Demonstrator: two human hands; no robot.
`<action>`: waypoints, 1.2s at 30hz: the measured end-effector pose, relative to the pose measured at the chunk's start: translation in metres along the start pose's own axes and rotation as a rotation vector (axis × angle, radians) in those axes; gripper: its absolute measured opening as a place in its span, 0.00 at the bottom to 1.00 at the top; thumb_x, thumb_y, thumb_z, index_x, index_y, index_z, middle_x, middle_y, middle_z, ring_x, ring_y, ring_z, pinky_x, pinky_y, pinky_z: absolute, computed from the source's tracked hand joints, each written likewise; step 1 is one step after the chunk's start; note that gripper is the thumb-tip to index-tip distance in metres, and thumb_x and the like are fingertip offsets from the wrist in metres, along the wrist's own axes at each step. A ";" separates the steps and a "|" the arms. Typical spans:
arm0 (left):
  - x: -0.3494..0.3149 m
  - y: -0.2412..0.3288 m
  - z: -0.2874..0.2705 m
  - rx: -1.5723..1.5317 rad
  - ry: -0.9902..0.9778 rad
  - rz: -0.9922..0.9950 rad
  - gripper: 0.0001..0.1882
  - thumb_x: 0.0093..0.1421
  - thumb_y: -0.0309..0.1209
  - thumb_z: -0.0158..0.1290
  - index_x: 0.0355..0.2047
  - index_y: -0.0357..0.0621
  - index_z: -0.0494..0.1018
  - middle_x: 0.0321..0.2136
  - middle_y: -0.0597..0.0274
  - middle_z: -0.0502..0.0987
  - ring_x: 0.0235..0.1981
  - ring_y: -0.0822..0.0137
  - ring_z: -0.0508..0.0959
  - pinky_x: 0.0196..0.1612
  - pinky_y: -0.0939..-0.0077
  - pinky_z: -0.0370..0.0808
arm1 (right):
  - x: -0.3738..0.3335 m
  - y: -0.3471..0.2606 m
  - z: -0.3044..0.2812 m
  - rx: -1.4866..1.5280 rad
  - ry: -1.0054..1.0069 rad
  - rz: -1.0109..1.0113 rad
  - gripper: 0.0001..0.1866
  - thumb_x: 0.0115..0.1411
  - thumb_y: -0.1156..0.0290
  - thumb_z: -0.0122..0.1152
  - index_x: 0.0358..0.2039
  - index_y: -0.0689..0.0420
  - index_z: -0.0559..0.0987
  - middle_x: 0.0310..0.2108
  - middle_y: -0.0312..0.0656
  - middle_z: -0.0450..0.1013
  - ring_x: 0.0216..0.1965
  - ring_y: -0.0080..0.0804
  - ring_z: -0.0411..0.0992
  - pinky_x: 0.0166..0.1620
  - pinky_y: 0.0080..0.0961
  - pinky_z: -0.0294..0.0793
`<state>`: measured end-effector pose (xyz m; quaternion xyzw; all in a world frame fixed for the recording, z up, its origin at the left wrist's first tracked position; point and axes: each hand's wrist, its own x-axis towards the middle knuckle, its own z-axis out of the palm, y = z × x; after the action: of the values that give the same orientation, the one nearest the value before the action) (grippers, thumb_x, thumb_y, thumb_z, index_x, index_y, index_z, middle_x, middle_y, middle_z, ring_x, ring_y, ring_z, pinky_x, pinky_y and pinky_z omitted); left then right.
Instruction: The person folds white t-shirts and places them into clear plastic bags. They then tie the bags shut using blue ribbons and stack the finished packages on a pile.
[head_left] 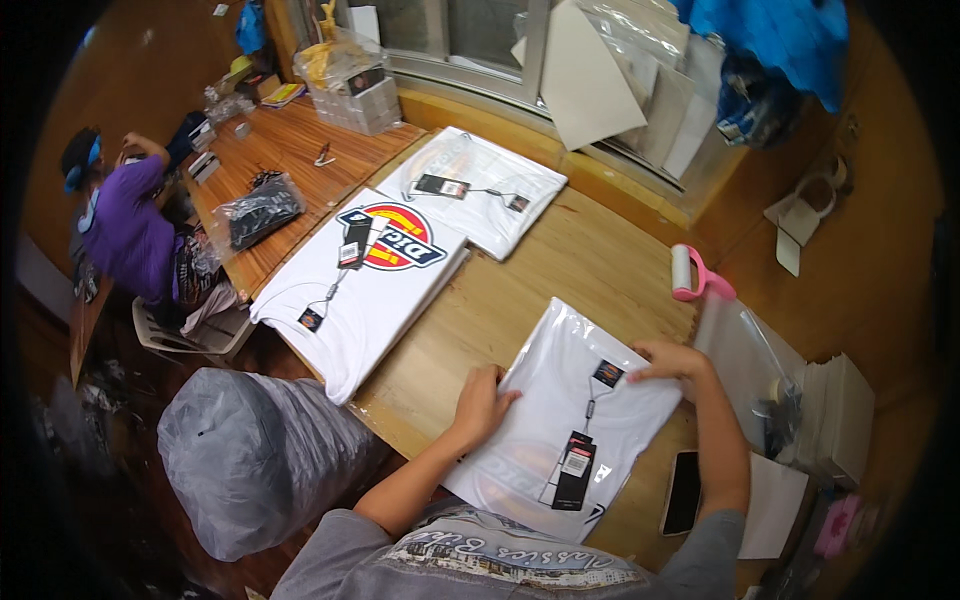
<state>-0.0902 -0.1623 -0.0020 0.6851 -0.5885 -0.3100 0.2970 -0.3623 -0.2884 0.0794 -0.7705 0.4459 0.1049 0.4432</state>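
Observation:
In front of me on the wooden table lies a folded white T-shirt in a clear plastic bag [540, 400], with a black hang tag [573, 472] on a cord over its front. My left hand [484, 405] grips the bag's left edge, thumb on top and fingers partly hidden. At the upper right corner, near the black neck label [608, 373], my right hand [665, 362] pinches the plastic. Farther off to the left is a stack of folded white T-shirts [350, 300] with a colourful print. Behind it lies another bagged white T-shirt [500, 215].
A black phone [683, 492] and a white sheet [772, 505] lie right of my work. Beyond them are a pink-handled lint roller [684, 272] and clear plastic bags [745, 350]. A stuffed grey sack [250, 455] stands at the left; a person in purple [130, 230] sits past it.

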 end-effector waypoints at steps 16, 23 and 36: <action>0.032 -0.194 -0.308 0.698 0.790 -0.111 0.16 0.45 0.33 0.52 0.31 0.35 0.68 0.26 0.53 0.71 0.29 0.51 0.70 0.35 0.62 0.66 | 0.162 -0.143 -0.093 0.943 0.920 -0.812 0.21 0.50 0.66 0.55 0.44 0.61 0.64 0.40 0.36 0.65 0.40 0.23 0.62 0.46 0.20 0.58; 0.042 -0.228 -0.313 0.611 0.541 -0.148 0.18 0.37 0.35 0.58 0.24 0.34 0.69 0.27 0.48 0.69 0.29 0.50 0.70 0.34 0.64 0.67 | 0.325 -0.074 -0.056 0.929 1.134 -0.377 0.24 0.50 0.75 0.52 0.48 0.62 0.59 0.45 0.40 0.61 0.46 0.30 0.59 0.49 0.24 0.57; 0.052 -0.218 -0.322 0.545 0.273 -0.229 0.17 0.41 0.29 0.55 0.29 0.30 0.67 0.28 0.44 0.70 0.33 0.49 0.70 0.36 0.64 0.66 | 0.298 -0.182 0.021 -0.239 0.757 -0.179 0.15 0.46 0.63 0.56 0.32 0.59 0.74 0.26 0.48 0.69 0.31 0.41 0.68 0.34 0.32 0.66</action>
<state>0.3007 -0.1722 0.0291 0.8363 -0.5237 -0.0778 0.1422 -0.0425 -0.4116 0.0086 -0.8366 0.4933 -0.1741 0.1624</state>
